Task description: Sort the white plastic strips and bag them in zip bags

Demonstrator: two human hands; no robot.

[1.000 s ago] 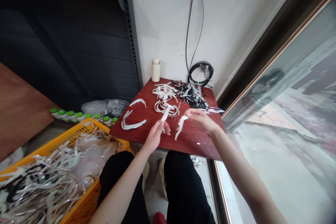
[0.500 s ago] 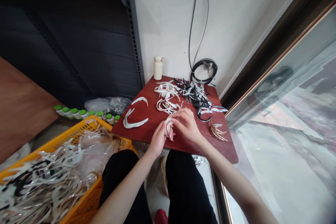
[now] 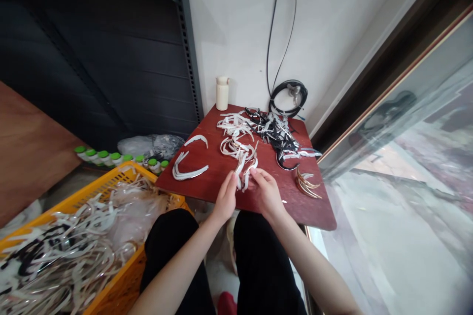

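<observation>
White curved strips point(image 3: 244, 170) pinched between both hands over the near edge of the red table point(image 3: 258, 197), middle of the scene. Left hand point(image 3: 225, 196) fingers closed on the strips from the left, fingertips up. Right hand point(image 3: 266, 191) closed on the same bunch from the right, thumb and fingers touching the strips. Hands nearly touching each other. Just beyond the held strips, a loose pile of white strips point(image 3: 234, 135) on the table. Right of that pile, a tangle of black and silver strips point(image 3: 277, 133), touching it. Gold curved pieces point(image 3: 306, 184) lie near the right hand, on the table's right side, apart from the hand. Two or three white curved pieces point(image 3: 186, 170) lie alone on the table's left part. White bottle point(image 3: 222, 92) upright at the far edge against the wall. Black coiled cable point(image 3: 288, 98) at far right corner. Orange basket point(image 3: 111, 192) near left, full of white strips and plastic. Green-capped bottles point(image 3: 118, 157) in a row beyond the basket. Person's black trousers point(image 3: 258, 266) at the bottom.
</observation>
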